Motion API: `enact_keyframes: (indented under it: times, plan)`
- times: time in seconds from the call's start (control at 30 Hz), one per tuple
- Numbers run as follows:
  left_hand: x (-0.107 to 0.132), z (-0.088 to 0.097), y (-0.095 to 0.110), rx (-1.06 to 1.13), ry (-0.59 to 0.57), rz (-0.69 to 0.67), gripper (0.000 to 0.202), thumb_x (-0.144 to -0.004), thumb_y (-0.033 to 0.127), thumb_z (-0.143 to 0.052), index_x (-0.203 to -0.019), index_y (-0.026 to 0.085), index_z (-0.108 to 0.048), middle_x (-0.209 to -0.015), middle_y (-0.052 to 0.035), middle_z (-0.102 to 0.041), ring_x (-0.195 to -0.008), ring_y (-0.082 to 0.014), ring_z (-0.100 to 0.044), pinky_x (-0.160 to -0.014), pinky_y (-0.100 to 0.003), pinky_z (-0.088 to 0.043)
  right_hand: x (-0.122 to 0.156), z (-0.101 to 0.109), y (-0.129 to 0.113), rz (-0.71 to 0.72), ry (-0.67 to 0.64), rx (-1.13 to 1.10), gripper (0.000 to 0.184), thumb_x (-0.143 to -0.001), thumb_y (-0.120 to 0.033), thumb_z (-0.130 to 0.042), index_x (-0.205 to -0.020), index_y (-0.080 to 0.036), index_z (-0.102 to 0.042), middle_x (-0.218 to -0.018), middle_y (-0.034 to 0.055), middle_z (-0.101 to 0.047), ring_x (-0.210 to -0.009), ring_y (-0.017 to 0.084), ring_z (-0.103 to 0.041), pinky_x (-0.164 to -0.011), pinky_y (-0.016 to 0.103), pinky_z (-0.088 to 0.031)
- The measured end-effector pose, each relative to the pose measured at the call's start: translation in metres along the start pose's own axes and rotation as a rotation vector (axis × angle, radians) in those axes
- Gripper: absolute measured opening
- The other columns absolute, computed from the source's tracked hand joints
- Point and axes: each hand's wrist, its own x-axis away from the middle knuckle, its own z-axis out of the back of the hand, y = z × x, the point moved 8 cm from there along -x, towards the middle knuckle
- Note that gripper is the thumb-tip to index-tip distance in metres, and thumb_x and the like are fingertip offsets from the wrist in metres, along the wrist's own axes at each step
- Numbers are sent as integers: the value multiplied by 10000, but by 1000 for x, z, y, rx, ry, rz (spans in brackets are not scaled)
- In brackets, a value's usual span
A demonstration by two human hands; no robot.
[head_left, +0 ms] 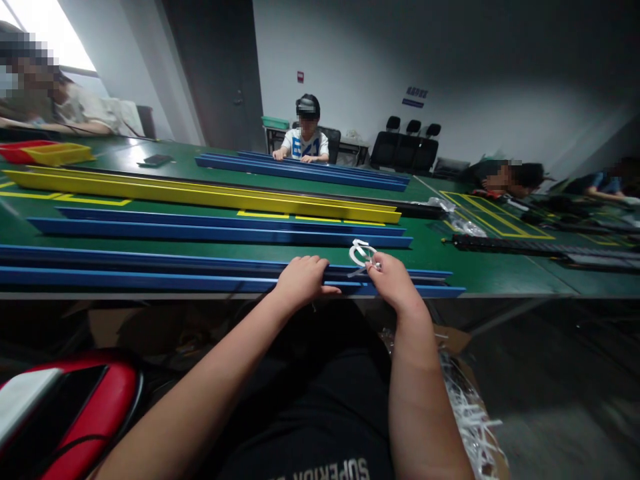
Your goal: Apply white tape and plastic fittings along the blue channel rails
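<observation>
My left hand [303, 280] rests on the nearest long blue rail [150, 275] at the table's front edge, with its fingers curled over the rail's top. Just to its right, my right hand [393, 280] pinches a small white looped plastic piece [361, 252] and holds it over the same rail. The two hands are about a hand's width apart. A dark strip runs along the middle of this rail.
More blue rails [220, 230] and a long yellow rail [200, 193] lie across the green table [500, 270]. Other people sit at the far side and the right. A box of white plastic strips [467, 413] stands by my right knee; a red object [75, 407] sits lower left.
</observation>
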Motion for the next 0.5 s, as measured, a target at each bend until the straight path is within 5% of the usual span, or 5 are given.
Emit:
enact_keyframes:
  times: [0.23, 0.5]
  plan:
    - [28, 8, -57, 23, -49, 85, 733, -728, 764, -578, -1251, 251, -588, -1171, -81, -685, -1081, -287, -629, -923, -366, -447, 0, -7, -2, 3, -3, -117, 175, -875, -313, -492, -846, -199, -621, -818, 38, -646, -707, 154, -539, -647, 265, -366]
    - [43, 14, -95, -11, -79, 146, 740, -717, 750, -597, -1271, 259, -587, -1241, -80, -673, -1124, -307, -620, -936, -379, -458, 3, -20, 11, -180, 3, -509, 280, -894, -405, -399, -1111, -237, -453, -819, -5, -632, -514, 113, -478, -503, 240, -379]
